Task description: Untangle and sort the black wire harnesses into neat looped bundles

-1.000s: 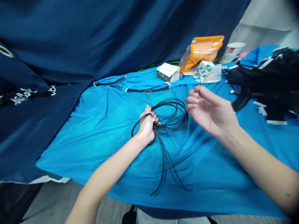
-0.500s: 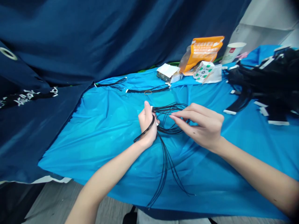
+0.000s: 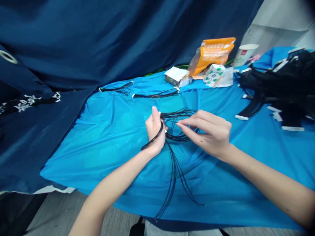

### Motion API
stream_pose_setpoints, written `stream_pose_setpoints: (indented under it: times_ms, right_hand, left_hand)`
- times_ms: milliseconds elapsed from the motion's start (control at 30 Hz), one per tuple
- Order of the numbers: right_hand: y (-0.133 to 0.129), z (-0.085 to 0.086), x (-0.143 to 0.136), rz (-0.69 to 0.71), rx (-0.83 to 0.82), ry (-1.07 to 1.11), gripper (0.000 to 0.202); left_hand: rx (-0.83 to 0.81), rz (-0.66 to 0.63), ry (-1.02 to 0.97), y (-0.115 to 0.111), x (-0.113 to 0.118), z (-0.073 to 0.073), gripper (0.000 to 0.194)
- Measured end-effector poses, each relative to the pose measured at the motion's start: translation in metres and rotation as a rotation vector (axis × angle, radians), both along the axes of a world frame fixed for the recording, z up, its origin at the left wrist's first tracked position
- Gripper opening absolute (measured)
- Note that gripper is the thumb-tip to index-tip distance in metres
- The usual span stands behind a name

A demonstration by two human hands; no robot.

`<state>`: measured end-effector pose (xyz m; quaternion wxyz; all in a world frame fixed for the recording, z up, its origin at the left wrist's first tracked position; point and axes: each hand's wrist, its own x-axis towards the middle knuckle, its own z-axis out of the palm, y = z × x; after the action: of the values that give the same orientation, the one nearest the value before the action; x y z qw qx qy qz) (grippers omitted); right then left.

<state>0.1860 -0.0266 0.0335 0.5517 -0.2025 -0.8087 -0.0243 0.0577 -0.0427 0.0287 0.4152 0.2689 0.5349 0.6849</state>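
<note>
Barely any shift from half a second back — right hand has slid a touch toward the left hand, fingertips now a bit closer to the coil; a second ago it was raised and open above the desk.

Left hand is clamped shut on the black cable bundle, thumb up, gripping where the strands cross; a white tag shows just at its thumb side. One strand loops back across the wrist. From the fist the loose ends trail toward the person, fanning out and reaching the near desk edge.

Right hand sits just right of the left, palm down, index and thumb pinched together on strands of the coiled loop — loop lies between the two hands and partly under the right fingers. Whether it grips one strand or several, cannot tell.

Beyond the hands, well apart: two smaller cable bunches lying flat on the blue cover, one with a rubber band on it. Further out past the right hand, a small white-topped box, an orange pouch standing tilted, a green-and-white packet, a paper cup. Far right of the right hand, a big heap of black cables with white tags. Dark blue curtain hangs behind and to the left.
</note>
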Motion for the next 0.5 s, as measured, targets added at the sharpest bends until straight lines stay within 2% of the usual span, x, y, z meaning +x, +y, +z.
stream_pose_setpoints:
  times_ms: [233,367,500]
  right_hand:
    - [-0.002,0.000,-0.002,-0.016,-0.017,-0.002,0.007]
    - [-0.003,-0.003,-0.004,-0.017,-0.009,-0.016,0.008]
    - [0.000,-0.015,-0.006,-0.004,0.070,-0.082,0.008]
  left_hand:
    - [0.118,-0.017,0.144,0.003,-0.003,-0.009,0.047]
    - [0.106,-0.043,0.195,0.000,-0.002,-0.010,0.049]
    - [0.074,-0.091,0.338,-0.007,0.004,-0.008,0.047]
